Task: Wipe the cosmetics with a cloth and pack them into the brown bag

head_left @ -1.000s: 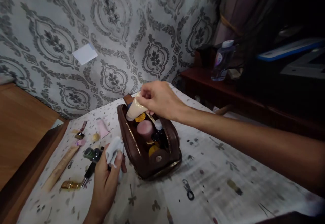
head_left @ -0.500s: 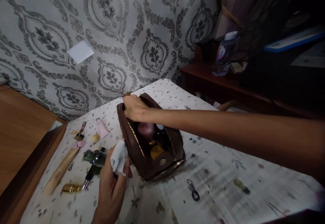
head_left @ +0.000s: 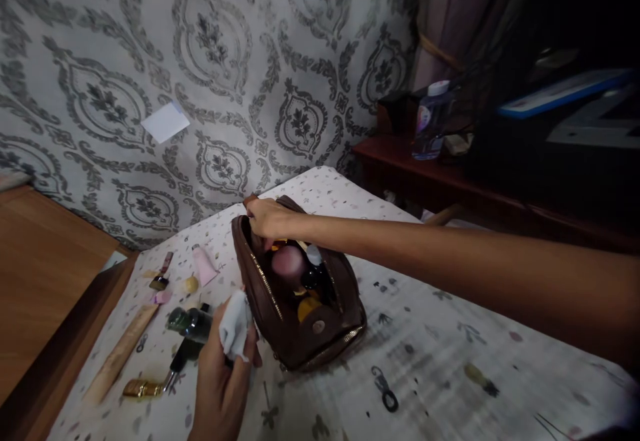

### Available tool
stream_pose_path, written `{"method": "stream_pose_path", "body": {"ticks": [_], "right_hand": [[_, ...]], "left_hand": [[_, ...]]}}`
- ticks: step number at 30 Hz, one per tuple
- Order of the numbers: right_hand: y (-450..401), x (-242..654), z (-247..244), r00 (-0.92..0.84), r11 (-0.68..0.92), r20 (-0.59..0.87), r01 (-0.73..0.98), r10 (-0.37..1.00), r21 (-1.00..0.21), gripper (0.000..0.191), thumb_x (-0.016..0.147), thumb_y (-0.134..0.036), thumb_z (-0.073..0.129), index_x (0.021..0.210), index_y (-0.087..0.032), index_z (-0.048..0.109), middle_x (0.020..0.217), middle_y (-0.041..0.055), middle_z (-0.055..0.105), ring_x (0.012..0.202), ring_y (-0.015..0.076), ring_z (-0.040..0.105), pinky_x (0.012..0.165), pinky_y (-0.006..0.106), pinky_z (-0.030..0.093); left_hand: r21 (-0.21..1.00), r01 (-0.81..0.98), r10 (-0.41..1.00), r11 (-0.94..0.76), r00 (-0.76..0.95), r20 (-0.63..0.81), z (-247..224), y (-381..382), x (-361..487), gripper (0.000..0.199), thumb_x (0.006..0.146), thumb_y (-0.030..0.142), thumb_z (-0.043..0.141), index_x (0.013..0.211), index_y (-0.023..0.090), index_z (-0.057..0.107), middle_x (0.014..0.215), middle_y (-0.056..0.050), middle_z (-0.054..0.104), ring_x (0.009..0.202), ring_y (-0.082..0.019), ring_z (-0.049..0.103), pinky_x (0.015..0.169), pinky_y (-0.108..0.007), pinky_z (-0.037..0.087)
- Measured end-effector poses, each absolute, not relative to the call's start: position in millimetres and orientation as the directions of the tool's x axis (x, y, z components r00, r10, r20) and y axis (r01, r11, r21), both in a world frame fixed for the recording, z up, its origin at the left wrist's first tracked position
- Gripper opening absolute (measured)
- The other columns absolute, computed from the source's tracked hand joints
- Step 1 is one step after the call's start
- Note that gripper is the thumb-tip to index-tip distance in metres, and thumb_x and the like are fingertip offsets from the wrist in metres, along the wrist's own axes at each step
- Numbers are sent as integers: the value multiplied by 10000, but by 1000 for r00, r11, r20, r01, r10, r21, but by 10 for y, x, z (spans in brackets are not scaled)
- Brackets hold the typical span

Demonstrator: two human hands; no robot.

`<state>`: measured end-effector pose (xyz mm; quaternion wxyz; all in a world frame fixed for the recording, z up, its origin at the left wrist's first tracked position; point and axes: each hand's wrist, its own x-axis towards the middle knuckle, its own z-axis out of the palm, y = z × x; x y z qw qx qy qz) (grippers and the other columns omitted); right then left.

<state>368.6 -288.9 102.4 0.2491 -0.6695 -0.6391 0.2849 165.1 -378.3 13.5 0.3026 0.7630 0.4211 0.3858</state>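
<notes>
One open brown toiletry bag [head_left: 305, 344] sits on a patterned sheet [head_left: 425, 368]. At its eleven o'clock our right hand [head_left: 270, 220] is inside, and we cannot tell its grip; at half past seven our left hand [head_left: 225, 369] clutches a white cloth [head_left: 233, 328].

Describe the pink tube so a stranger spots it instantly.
Find the open brown bag on the white printed sheet. Left of it, beside a small yellowish round item, lies the pink tube, much shorter than the long beige object.
</notes>
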Motion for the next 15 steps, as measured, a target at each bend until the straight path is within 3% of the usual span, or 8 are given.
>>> {"method": "stream_pose_path", "body": {"ticks": [4,7,11,15], "right_hand": [[-2953,3742,1102,14,-74,-88,688,996,-722,350,874,-50,522,1209,-72,619,990,157,757,600,189,725,408,176,466],[-2979,3778,1134,-51,-35,-104,723,993,-690,365,849,-85,575,1210,-39,606,938,158,756,584,191,708,423,201,487],[-2977,3771,1102,-217,121,-121,836,969,-536,424,760,-116,708,1167,-36,619,873,120,750,652,196,700,503,220,508],[-2940,3733,1007,-238,197,-51,891,970,-409,378,732,-44,689,1108,-47,656,1014,143,733,857,210,704,673,221,521]], "left_hand": [[803,388,886,-452,302,352,109,-3821,1676,446,939,480,526,1272,188,582,687,13,535,594,-142,483,565,-245,440],[783,408,875,-469,338,348,116,-3801,1654,440,943,461,528,1282,185,574,701,11,537,598,-139,494,566,-242,444],[748,428,846,-507,412,338,127,-3746,1605,401,955,430,513,1255,171,574,690,8,538,601,-146,513,555,-239,452],[734,432,836,-524,425,347,119,-3730,1584,384,963,410,501,1256,171,571,682,10,538,605,-147,521,564,-238,461]]}}
